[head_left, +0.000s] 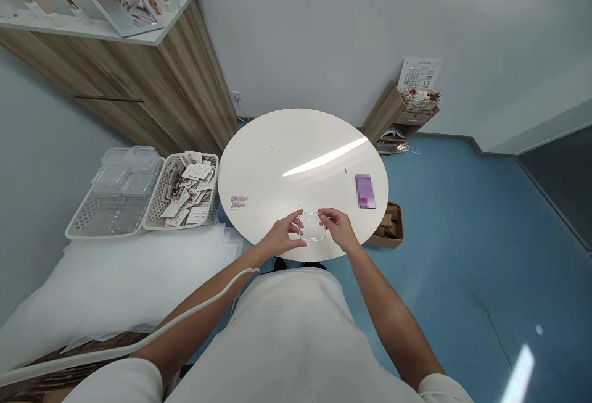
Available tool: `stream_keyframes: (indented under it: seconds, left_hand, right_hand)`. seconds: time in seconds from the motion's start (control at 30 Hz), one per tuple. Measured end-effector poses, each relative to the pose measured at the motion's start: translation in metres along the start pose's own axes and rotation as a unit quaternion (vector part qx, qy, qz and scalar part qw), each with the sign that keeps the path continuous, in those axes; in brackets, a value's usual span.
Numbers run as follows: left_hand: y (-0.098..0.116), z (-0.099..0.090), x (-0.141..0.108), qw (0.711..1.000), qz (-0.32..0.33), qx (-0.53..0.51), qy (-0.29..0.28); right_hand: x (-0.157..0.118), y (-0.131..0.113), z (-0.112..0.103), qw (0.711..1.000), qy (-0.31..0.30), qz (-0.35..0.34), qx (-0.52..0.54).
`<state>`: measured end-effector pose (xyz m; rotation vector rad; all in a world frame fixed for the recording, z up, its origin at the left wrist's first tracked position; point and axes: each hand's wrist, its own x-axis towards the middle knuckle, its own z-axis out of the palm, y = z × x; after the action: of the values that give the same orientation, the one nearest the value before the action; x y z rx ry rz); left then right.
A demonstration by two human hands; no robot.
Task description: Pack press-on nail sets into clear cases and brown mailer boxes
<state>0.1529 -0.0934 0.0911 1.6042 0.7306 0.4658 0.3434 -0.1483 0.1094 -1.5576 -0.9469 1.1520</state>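
Over the near edge of a white round table (277,144), a clear plastic case (312,226) is held up between both hands. My left hand (284,233) grips its left side, thumb below and fingers above. At the upper right corner of the case, my right hand (338,228) pinches it. To the left on the tabletop lies a small card with pink pieces (239,202). A purple packet (365,191), partly pixelated, lies to the right of my right hand.
Left of the table stand a white basket of cards (157,221) and a basket of clear plastic boxes (87,221). A cardboard box (395,236) is on the floor at right. Behind are a wooden cabinet (185,82) and a small shelf unit (383,110).
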Motion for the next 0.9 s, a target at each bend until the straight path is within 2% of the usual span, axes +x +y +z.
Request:
stream_keyframes:
  seconds: [0.23,0.5,0.9]
  left_hand:
    - [-0.003,-0.006,0.008,0.999,0.03,0.02,-0.005]
    - [-0.002,-0.012,0.025,0.999,-0.001,-0.046,0.015]
    - [-0.001,0.001,0.052,0.997,-0.021,-0.063,0.04]
  right_hand:
    - [-0.002,-0.001,-0.002,0.999,-0.003,0.001,-0.05]
    - [0.008,0.001,-0.018,0.975,-0.136,-0.12,-0.127]
    - [0.036,0.006,-0.038,0.983,-0.119,-0.111,-0.089]
